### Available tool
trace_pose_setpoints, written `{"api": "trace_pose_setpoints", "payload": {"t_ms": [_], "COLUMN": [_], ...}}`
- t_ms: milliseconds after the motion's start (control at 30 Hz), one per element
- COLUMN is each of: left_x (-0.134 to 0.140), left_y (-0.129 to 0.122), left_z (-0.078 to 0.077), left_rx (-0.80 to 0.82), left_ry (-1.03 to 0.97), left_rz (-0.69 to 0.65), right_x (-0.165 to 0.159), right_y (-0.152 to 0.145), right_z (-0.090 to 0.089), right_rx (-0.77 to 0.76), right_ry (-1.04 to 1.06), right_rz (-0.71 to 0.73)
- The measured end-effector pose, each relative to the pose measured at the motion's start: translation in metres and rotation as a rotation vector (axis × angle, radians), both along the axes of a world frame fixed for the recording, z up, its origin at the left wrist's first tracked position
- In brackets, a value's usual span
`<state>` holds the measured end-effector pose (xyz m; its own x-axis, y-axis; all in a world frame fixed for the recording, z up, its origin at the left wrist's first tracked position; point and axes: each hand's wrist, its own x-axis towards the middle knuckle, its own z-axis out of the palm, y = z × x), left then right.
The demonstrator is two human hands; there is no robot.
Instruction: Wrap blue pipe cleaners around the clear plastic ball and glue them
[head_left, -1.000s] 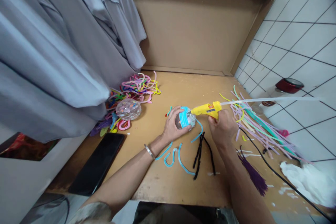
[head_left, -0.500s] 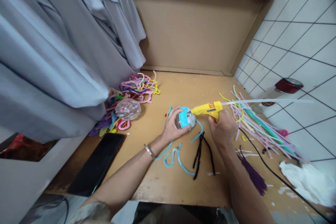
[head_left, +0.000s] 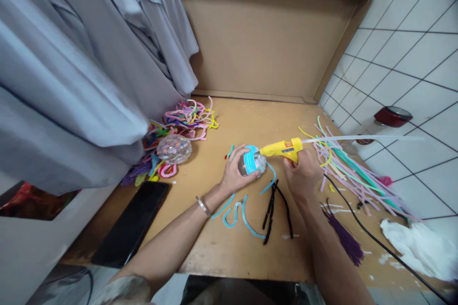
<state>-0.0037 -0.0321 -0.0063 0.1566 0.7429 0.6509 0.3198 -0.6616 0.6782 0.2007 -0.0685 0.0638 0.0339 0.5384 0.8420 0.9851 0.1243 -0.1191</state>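
Observation:
My left hand [head_left: 234, 169] is closed around a clear, rounded plastic container [head_left: 244, 167] with a band of light-blue pipe cleaner [head_left: 252, 161] wrapped about it. In my right hand [head_left: 302, 174] is a yellow hot glue gun [head_left: 282, 149], its nozzle touching or very close to the blue band. A long translucent glue stick [head_left: 361, 138] sticks out of the gun's back. A loose blue strand [head_left: 271, 181] curves beside the container. Nearer me lie more blue pieces [head_left: 246, 214] and several black pipe cleaners [head_left: 271, 209].
At left, a second clear container [head_left: 174, 148] rests by a tangled pipe-cleaner pile [head_left: 189, 116], near a black phone [head_left: 132, 224]. Right: straight pipe cleaners [head_left: 358, 176], a red-lidded jar [head_left: 393, 116], a purple bundle [head_left: 343, 233], white tissue [head_left: 418, 248] and a black cord [head_left: 375, 236]. Cardboard [head_left: 265, 43] stands behind.
Almost nothing differs. Both hands, the container and the glue gun stay in nearly the same place.

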Motion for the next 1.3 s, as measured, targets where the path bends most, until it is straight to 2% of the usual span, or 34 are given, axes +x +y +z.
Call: {"api": "trace_pose_setpoints", "payload": {"t_ms": [1000, 1133, 1300], "left_x": [-0.0001, -0.0005, -0.0008], "left_y": [0.0003, 0.0001, -0.0011], "left_z": [0.0005, 0.0005, 0.0022], "left_rx": [0.01, -0.004, -0.021], "left_ry": [0.007, 0.024, 0.026], "left_rz": [-0.002, 0.013, 0.015], "right_x": [-0.0001, 0.0037, 0.007], "right_y": [0.0004, 0.0022, 0.0088], "right_z": [-0.002, -0.0029, -0.004], "right_rx": [-0.016, -0.031, -0.019], "right_ry": [-0.008, 0.064, 0.288], "right_rz": [-0.001, -0.007, -0.042]}}
